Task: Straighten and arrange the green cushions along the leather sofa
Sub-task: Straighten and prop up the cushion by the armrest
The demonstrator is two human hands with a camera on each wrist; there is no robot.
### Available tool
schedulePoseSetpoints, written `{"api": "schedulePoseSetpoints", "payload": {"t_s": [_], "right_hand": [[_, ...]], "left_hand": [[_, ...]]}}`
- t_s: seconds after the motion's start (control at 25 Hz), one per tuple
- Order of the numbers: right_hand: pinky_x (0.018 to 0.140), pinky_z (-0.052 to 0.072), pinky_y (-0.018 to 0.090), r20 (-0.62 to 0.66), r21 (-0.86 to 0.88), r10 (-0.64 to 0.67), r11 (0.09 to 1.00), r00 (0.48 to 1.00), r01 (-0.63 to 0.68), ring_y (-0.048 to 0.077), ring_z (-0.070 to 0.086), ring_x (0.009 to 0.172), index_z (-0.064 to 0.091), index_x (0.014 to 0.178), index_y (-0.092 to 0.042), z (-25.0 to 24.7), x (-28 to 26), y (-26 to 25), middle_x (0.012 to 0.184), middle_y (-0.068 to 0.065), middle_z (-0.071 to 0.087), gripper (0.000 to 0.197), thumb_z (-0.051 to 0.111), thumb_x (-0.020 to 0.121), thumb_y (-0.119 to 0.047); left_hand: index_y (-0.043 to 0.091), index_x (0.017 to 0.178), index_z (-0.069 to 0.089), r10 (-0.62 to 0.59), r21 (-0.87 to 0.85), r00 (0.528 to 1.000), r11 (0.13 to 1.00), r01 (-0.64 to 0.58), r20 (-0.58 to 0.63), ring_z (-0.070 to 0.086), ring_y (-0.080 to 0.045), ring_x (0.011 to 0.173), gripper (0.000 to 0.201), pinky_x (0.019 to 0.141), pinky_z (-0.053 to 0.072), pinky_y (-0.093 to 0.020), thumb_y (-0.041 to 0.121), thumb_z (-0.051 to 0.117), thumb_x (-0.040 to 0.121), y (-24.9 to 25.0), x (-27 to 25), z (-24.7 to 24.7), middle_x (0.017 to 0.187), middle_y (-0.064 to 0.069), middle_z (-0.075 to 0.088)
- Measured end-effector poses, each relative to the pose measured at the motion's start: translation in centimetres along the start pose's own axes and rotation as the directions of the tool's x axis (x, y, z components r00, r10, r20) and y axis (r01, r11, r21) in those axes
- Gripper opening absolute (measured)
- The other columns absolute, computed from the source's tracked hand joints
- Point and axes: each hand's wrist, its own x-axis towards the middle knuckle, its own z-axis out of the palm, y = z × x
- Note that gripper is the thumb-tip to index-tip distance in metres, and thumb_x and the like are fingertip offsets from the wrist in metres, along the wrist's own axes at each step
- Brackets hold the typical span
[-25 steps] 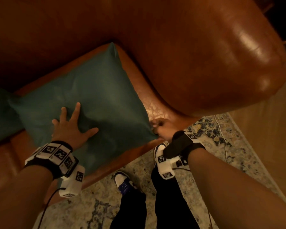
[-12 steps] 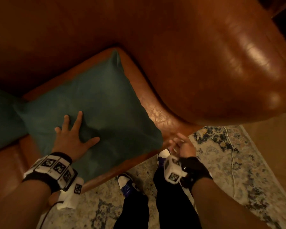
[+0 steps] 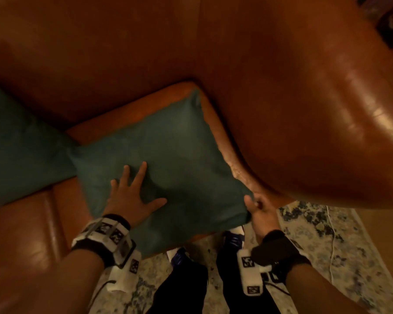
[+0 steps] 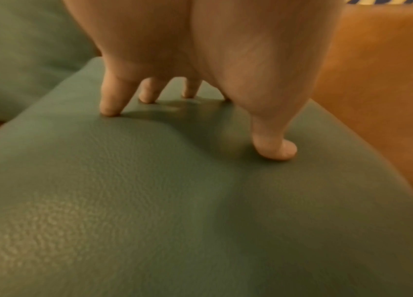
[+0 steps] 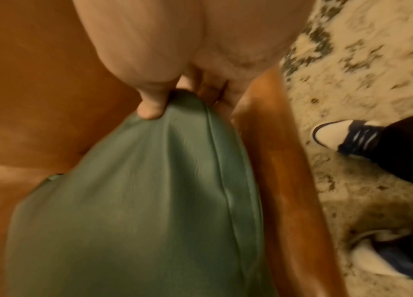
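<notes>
A green cushion (image 3: 179,159) lies flat on the seat of the brown leather sofa (image 3: 281,87), beside its right armrest. My left hand (image 3: 132,193) presses on the cushion with straight, spread fingers; in the left wrist view the fingertips (image 4: 110,108) dent the cushion (image 4: 174,201). My right hand (image 3: 256,209) pinches the cushion's near right corner. In the right wrist view the thumb (image 5: 150,108) sits on top of the cushion (image 5: 136,201) corner, fingers curled beneath. A second green cushion (image 3: 21,143) lies at the left, partly under the first.
The sofa's bulky right armrest (image 3: 327,143) rises right of the cushion. A patterned rug (image 3: 327,245) covers the floor in front, with my blue-and-white shoes (image 3: 234,239) on it. A thin white cable (image 3: 331,234) runs across the rug.
My right hand let go of the cushion's corner half a second ago, and now pinches that corner again. The left hand stays pressed on the cushion.
</notes>
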Motion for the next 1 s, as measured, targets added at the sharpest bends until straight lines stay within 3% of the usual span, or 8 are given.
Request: {"api": "schedulePoseSetpoints", "payload": {"t_s": [0.24,0.36,0.52,0.64,0.72,0.84,0.92,1.0], "right_hand": [[0.086,0.044,0.043,-0.048,-0.689,0.072,0.719,0.996,-0.086,0.036,0.058,0.099,0.054,0.093,-0.015,-2.3,0.3,-1.5,0.098,0.014,0.062,0.017,0.054,0.093,-0.033],[0.095,0.042,0.038,0.024,-0.773,-0.215,0.615,0.976,0.154,0.032,0.057,0.108,0.052,0.115,-0.016,0.1,-1.9,-7.2,0.116,0.012,0.061,0.030,0.062,0.088,-0.023],[0.112,0.028,0.029,0.630,-0.728,-0.353,0.043,0.692,0.685,0.022,0.040,0.134,0.046,0.134,-0.017,10.1,-4.1,-13.0,0.141,0.006,0.047,0.071,0.074,0.074,-0.041],[0.120,0.015,0.037,0.686,-0.722,-0.097,-0.207,0.721,0.660,0.020,0.008,0.147,0.023,0.145,-0.028,15.6,-3.0,-13.7,0.159,0.003,0.014,0.096,0.071,0.068,-0.057],[0.120,0.008,0.035,0.626,-0.771,-0.041,-0.183,0.779,0.610,0.017,-0.001,0.147,0.016,0.146,-0.032,16.7,-2.1,-13.5,0.160,-0.001,0.004,0.094,0.071,0.072,-0.053],[0.117,0.006,0.031,0.589,-0.805,-0.021,-0.106,0.808,0.584,0.011,-0.005,0.146,0.015,0.145,-0.036,17.6,-1.5,-13.1,0.160,-0.007,0.000,0.092,0.072,0.074,-0.048],[0.119,0.008,0.032,0.587,-0.808,-0.028,-0.085,0.809,0.584,0.010,-0.004,0.146,0.018,0.144,-0.036,17.9,-0.9,-13.0,0.159,-0.007,0.003,0.094,0.076,0.071,-0.046],[0.119,0.009,0.030,0.579,-0.814,-0.032,-0.080,0.815,0.575,0.008,-0.003,0.146,0.022,0.144,-0.035,17.7,-0.4,-12.8,0.159,-0.007,0.007,0.097,0.079,0.067,-0.046]], "left_hand": [[0.056,0.138,-0.019,0.019,0.140,0.994,0.990,-0.004,-0.108,0.006,-0.038,0.141,0.096,0.104,0.027,-0.059,0.086,0.039,0.067,2.4,-3.4,2.6,0.158,0.007,-0.012],[0.045,0.147,0.003,0.105,0.129,0.961,0.989,-0.074,-0.256,0.012,-0.033,0.142,0.083,0.109,0.021,-0.057,0.078,0.032,0.077,0.4,-2.7,1.6,0.158,0.002,0.007],[0.029,0.150,0.013,0.436,0.242,0.844,0.896,-0.373,-0.313,0.007,-0.025,0.147,0.065,0.117,0.012,-0.050,0.051,0.029,0.091,-0.9,1.8,-0.7,0.159,-0.003,0.015],[0.034,0.149,0.006,0.682,0.394,0.725,0.695,-0.602,-0.097,0.004,-0.024,0.147,0.061,0.118,0.007,-0.049,0.054,0.022,0.094,-2.1,6.9,-2.9,0.160,0.000,0.007],[0.039,0.148,0.007,0.553,0.354,0.823,0.801,-0.483,-0.130,0.006,-0.026,0.147,0.064,0.117,0.007,-0.050,0.064,0.012,0.089,-6.3,11.3,-3.7,0.160,0.001,0.009],[0.044,0.146,0.013,-0.091,-0.099,0.992,0.992,0.082,-0.087,0.001,-0.026,0.147,0.063,0.116,0.001,-0.050,0.068,0.009,0.088,-14.3,15.4,-5.1,0.159,0.007,0.006],[0.039,0.143,0.029,-0.239,-0.390,0.967,0.901,0.188,-0.087,0.017,-0.027,0.144,0.055,0.116,0.011,-0.047,0.061,0.022,0.093,-16.1,16.5,-4.5,0.155,-0.001,0.024],[0.030,0.133,0.045,-0.278,-0.828,0.961,0.543,0.140,-0.020,0.044,-0.027,0.127,0.045,0.109,0.032,-0.040,0.051,0.045,0.093,-15.3,16.4,-3.5,0.140,-0.007,0.047]]}}
